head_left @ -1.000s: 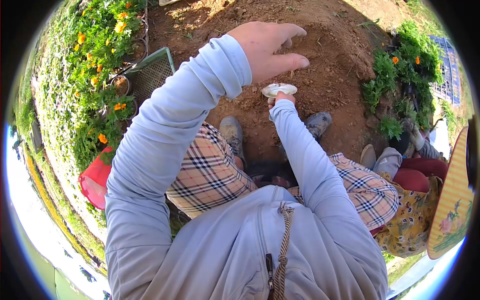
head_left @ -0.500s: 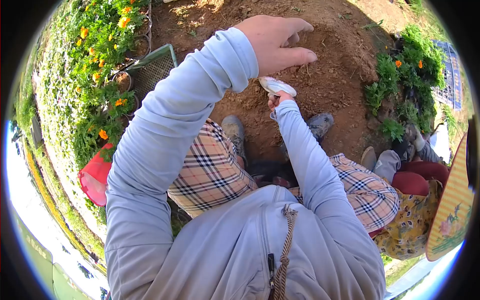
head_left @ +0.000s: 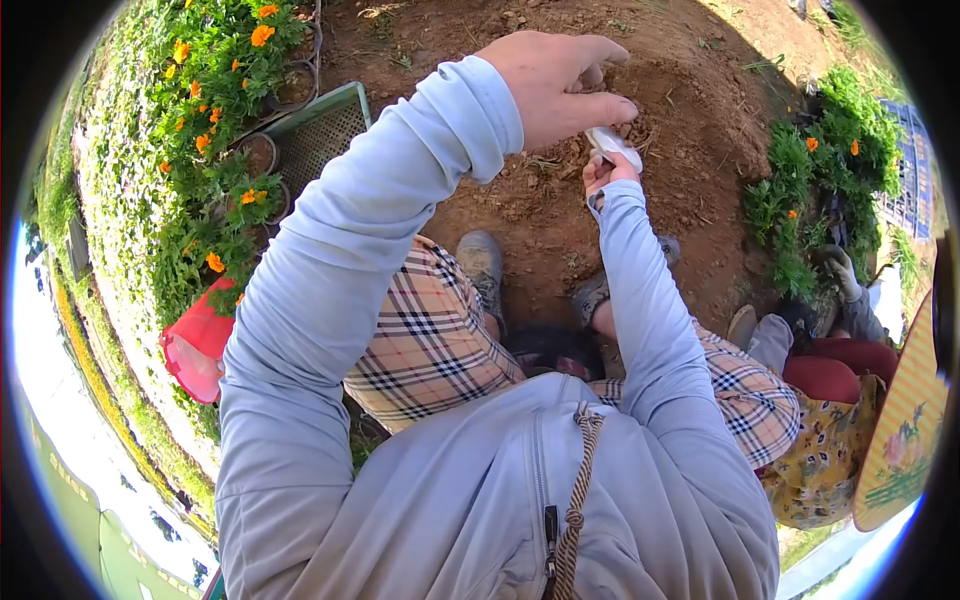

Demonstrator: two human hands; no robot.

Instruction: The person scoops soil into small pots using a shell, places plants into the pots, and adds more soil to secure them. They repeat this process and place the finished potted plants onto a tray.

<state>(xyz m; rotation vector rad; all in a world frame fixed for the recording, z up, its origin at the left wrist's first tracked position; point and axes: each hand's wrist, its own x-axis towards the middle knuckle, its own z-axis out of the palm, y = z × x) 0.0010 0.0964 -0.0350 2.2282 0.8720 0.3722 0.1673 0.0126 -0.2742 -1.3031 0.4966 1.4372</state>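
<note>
Right Hand Grips White Piece Above the Soil

Your right hand (head_left: 607, 174) holds a white dish-like piece (head_left: 614, 149), its fingers and thumb closed on the near edge. The piece tilts over the reddish-brown soil (head_left: 520, 210), in front of your body and just beyond your fingertips. You cannot tell from this view exactly what it is or whether anything lies in it.

Your left hand (head_left: 560, 88) is beside it, back of the hand up, thumb spread away from the fingers. Nothing shows between thumb and fingers, though the palm is hidden. The thumb tip points to the right, close to the white dish-like piece in the view; you cannot tell whether they touch.

Below your hands, your shoes (head_left: 482, 262) stand on the soil, and your plaid-covered legs (head_left: 430, 340) spread to both sides of your grey top (head_left: 450, 480). A braided cord (head_left: 577, 500) hangs down the front of it, next to the zipper.

To your left are a green mesh crate (head_left: 320, 140), orange-flowered plants (head_left: 225, 130) and a red bucket (head_left: 200, 340). To your right, more green plants (head_left: 800, 200) grow near a blue crate (head_left: 908, 165). A person in yellow patterned clothing (head_left: 815, 480) is close by on that side, with a wide yellow hat (head_left: 900, 440).
</note>
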